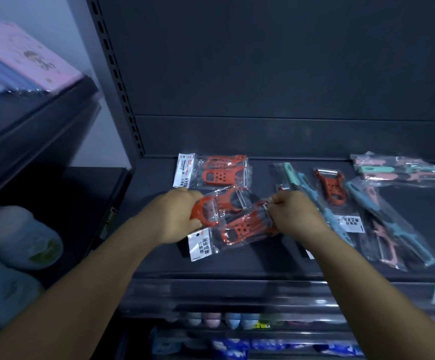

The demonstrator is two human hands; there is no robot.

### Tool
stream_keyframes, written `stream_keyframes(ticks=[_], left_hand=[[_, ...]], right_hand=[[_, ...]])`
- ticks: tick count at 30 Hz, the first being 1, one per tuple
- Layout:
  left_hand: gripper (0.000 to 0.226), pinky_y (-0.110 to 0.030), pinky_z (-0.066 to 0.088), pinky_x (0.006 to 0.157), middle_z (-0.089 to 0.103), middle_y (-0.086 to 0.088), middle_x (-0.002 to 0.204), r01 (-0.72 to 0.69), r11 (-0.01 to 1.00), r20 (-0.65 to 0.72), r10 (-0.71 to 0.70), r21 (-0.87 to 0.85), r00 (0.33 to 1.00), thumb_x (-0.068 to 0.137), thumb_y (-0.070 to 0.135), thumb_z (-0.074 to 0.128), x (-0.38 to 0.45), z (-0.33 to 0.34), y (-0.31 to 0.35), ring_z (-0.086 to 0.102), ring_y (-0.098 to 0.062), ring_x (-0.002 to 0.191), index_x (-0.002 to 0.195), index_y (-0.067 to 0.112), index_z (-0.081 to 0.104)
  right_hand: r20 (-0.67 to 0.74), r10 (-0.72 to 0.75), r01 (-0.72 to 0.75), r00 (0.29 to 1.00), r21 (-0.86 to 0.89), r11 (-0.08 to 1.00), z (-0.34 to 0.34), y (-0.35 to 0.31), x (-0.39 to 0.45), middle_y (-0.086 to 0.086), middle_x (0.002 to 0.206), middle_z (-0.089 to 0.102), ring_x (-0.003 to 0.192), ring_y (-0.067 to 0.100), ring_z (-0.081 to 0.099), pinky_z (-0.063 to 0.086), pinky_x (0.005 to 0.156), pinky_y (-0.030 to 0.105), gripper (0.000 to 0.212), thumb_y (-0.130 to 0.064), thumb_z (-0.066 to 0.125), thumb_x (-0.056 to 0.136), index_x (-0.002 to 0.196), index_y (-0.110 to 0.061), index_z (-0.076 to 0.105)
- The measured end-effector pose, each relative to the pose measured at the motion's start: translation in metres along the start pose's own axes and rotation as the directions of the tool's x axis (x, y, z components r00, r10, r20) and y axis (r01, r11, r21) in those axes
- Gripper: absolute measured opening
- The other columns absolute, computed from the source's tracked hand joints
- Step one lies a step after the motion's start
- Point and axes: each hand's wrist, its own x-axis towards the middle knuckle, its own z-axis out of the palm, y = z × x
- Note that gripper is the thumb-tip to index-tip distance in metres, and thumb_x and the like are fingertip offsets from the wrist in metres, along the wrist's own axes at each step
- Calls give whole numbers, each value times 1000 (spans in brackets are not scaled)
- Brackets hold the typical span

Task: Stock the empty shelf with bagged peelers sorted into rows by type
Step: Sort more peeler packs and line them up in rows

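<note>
So I've got both hands down on the dark shelf right now. My left hand is curled around one bag of orange peelers, and my right hand is pinching the top end of a second orange bag that overlaps it. Another orange pack sits flat near the back wall. Off to the right there's a lone orange one among the teal and pink peeler bags, more stacked behind.
</note>
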Motion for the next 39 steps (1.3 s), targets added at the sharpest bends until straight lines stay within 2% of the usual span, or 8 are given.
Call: stream_keyframes(ticks=[5,8,13,20,25,30,34,39], left_hand=[[49,-32,46,95,60,1,124,-15,997,-90,9,-72,996,85,34,66,-3,-18,13,57,-17,111,131,22,51],[52,-36,46,97,59,-3,126,-69,998,-104,70,14,992,86,39,65,-6,-14,31,56,-20,114,131,17,49],[37,-29,44,83,56,3,112,-154,986,-138,161,63,977,85,40,65,-11,13,48,54,-18,106,115,21,55],[55,-33,38,103,47,3,133,-177,978,-139,192,114,972,86,38,64,-10,35,45,39,-17,126,134,20,45],[52,-32,42,99,52,3,129,-162,981,-179,142,-105,974,86,44,62,-3,21,38,49,-16,119,133,22,51],[39,-38,47,94,58,-5,123,14,998,-129,-5,65,992,87,34,64,28,8,13,57,-23,110,121,14,59],[27,-40,53,86,67,-2,108,5,999,-34,-3,42,999,83,29,71,38,8,7,64,-21,97,106,16,66],[27,-40,53,87,66,-3,109,-38,997,5,38,70,999,82,23,71,45,9,5,63,-22,98,108,15,65]], right_hand=[[-14,-11,15,1000,266,964,15,-3,4,7,75,71,78,28,67,56,77,39,12,-14,58,80,72,-16,67],[52,36,-54,998,421,906,22,0,4,10,70,71,71,30,69,58,75,50,10,-14,62,77,70,-12,68],[197,56,-167,979,614,772,16,3,-1,10,64,63,50,15,59,53,48,23,7,-2,60,88,81,-2,63],[228,5,-142,974,592,793,21,5,-6,19,82,72,72,25,66,59,76,41,18,-18,64,88,89,-1,67],[160,32,-102,987,452,886,23,9,-7,17,74,71,63,27,64,57,67,47,10,0,69,72,75,-9,66],[107,36,-76,994,401,913,26,8,0,12,83,72,73,28,67,57,73,48,19,-7,69,72,91,-13,67],[98,40,-72,994,348,935,26,10,4,9,87,72,83,29,70,58,76,46,17,-5,67,75,88,-16,65],[94,27,-54,995,300,952,25,9,6,7,90,70,84,27,68,56,72,37,19,-7,65,79,96,-15,65]])
